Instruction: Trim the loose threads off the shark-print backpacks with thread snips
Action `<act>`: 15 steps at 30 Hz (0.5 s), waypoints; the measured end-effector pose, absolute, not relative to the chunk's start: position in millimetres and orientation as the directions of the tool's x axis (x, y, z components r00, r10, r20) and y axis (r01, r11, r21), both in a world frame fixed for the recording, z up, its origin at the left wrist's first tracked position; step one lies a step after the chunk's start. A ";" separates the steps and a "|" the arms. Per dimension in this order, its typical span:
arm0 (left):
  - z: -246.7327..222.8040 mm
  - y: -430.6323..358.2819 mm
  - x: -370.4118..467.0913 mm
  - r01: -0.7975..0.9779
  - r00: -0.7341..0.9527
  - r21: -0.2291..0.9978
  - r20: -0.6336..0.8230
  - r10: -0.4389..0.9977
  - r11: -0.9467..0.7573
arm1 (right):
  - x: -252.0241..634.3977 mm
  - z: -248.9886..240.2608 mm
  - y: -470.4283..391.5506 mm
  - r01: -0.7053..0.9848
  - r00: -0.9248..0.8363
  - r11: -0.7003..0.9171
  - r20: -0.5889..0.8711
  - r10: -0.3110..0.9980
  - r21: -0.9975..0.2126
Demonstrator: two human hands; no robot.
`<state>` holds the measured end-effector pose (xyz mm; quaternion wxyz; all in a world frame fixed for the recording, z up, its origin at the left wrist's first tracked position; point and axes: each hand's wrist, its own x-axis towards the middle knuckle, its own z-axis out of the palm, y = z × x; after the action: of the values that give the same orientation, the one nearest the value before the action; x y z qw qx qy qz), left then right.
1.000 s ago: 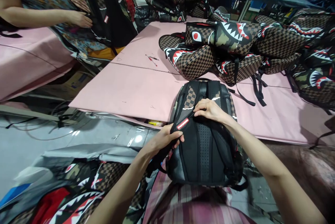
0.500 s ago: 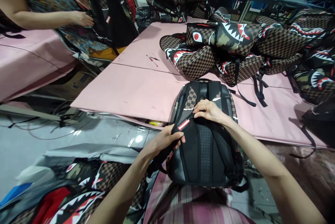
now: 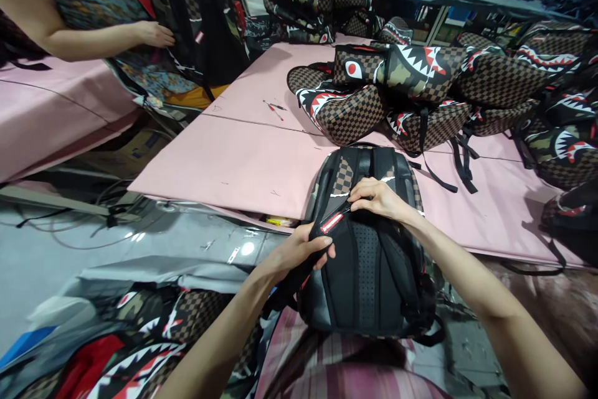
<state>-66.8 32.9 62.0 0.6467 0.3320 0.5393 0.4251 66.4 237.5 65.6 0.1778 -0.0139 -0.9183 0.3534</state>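
A black backpack (image 3: 367, 274) with checkered patches rests with its back panel facing me, its top leaning on the table edge and its bottom near my lap. My left hand (image 3: 308, 249) is wrapped round one of its shoulder straps (image 3: 315, 234), thumb on top, just below a red label (image 3: 332, 223). At the upper end of that label my right hand (image 3: 374, 197) pinches the same strap between thumb and fingers. Whatever small part lies inside the right fingertips is hidden.
More checkered backpacks with shark-teeth prints (image 3: 411, 75) are heaped across the pink table (image 3: 219, 162). Two thin pen-like tools (image 3: 275, 109) lie near them. Several bags (image 3: 154, 337) sit low at my left. Across the table, a person's hand (image 3: 156, 35) touches another black backpack (image 3: 205, 25).
Both my hands keep their hold on the strap, with barely any movement. The other person's backpack has turned and shifted slightly, showing an eye print, and only one of that person's hands shows clearly.
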 end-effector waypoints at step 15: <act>58.7 34.5 -67.3 -0.150 0.060 0.899 -0.408 0.911 0.412 | 66.3 66.6 236.8 -0.112 -0.941 0.748 0.312 0.131 -0.654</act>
<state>-67.3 34.5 58.7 0.6392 0.3488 0.5455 0.4150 66.3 236.8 66.6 0.1717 -0.0052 -0.9189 0.3551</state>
